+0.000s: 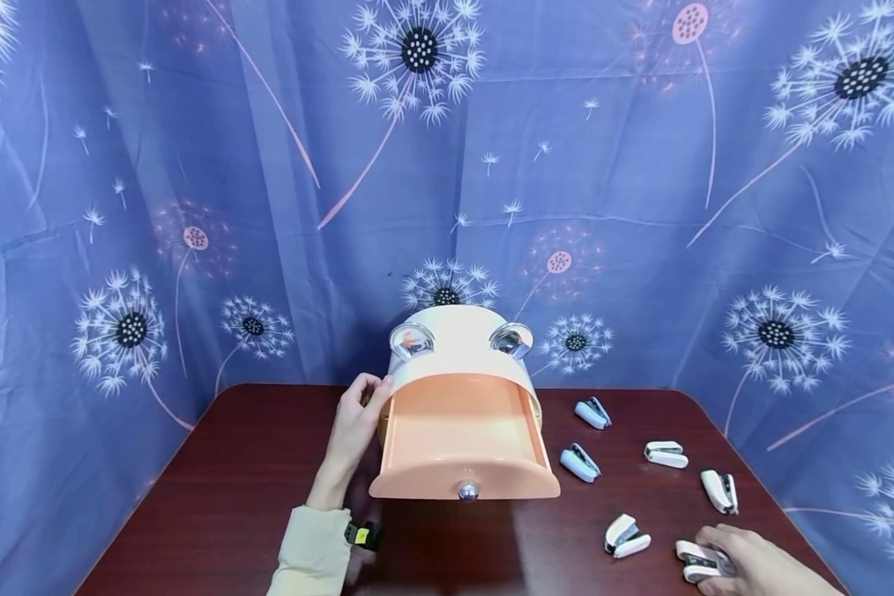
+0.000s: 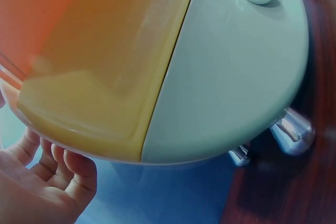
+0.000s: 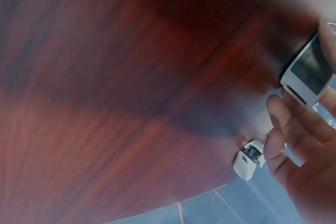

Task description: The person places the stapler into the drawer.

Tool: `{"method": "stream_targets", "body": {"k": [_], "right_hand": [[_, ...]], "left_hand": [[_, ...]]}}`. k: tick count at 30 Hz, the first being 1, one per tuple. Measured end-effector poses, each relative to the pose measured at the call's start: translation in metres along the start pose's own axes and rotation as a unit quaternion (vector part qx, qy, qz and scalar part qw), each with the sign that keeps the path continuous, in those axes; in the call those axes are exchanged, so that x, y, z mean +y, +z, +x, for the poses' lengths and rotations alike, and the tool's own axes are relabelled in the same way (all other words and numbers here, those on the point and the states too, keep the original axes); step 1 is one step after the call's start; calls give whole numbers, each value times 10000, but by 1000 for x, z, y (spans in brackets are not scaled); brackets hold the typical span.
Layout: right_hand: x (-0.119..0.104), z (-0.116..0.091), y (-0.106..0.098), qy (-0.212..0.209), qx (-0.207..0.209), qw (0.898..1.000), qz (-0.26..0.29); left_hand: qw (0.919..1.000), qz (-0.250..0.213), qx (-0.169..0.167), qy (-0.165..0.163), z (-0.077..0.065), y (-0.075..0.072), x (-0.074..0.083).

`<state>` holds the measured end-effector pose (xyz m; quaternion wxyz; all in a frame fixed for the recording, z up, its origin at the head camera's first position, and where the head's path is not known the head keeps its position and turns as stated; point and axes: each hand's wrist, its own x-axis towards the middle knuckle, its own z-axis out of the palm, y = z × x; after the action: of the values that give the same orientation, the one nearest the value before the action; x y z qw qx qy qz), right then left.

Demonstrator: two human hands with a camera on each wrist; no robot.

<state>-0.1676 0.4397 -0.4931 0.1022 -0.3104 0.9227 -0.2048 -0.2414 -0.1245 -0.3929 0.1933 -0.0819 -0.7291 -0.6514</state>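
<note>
A white, rounded desktop drawer box [image 1: 447, 331] stands at the table's back, its peach top drawer [image 1: 468, 480] pulled out with nothing visible inside. My left hand [image 1: 355, 426] touches the box's left side, thumb near the front rim; in the left wrist view its bent fingers [image 2: 79, 169] rest against the wall beside the yellow drawer front [image 2: 100, 93]. At the table's front right, my right hand [image 1: 752, 563] holds a small white stapler [image 1: 696, 563]. In the right wrist view this stapler [image 3: 311, 72] sits between thumb and fingers, partly hidden.
Two pale blue staplers [image 1: 580, 462] lie right of the box. Three white staplers [image 1: 666, 454] lie farther right and nearer the front. Below the yellow drawer is a pale green drawer front [image 2: 226, 77]. A blue dandelion-print curtain [image 1: 328, 273] hangs behind the dark red table [image 1: 216, 497].
</note>
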Motion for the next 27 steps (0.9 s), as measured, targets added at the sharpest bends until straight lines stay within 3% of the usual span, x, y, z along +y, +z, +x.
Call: {"method": "stream_targets", "body": {"k": [8,13,16,19,22,27], "right_hand": [[-16,2,-10,350,-158,9992,-129],[-23,4,-18,322,43,9988,-361],[-31,8,-23,111,406,9960,-790],[-43,15,-29,-372,1065,9841,-1375],[-55,22,-37,-929,1752,9621,-1875],[-78,38,-58,-1317,2121,9438,-2165]], "left_hand": [[10000,-12,-5,-47,0,1,1],[10000,-43,5,-29,0,0,2],[10000,-36,28,-13,1,0,2],[10000,-40,33,-20,0,0,2],[10000,-40,21,-32,0,1,2],[10000,-31,33,-15,0,1,2]]}}
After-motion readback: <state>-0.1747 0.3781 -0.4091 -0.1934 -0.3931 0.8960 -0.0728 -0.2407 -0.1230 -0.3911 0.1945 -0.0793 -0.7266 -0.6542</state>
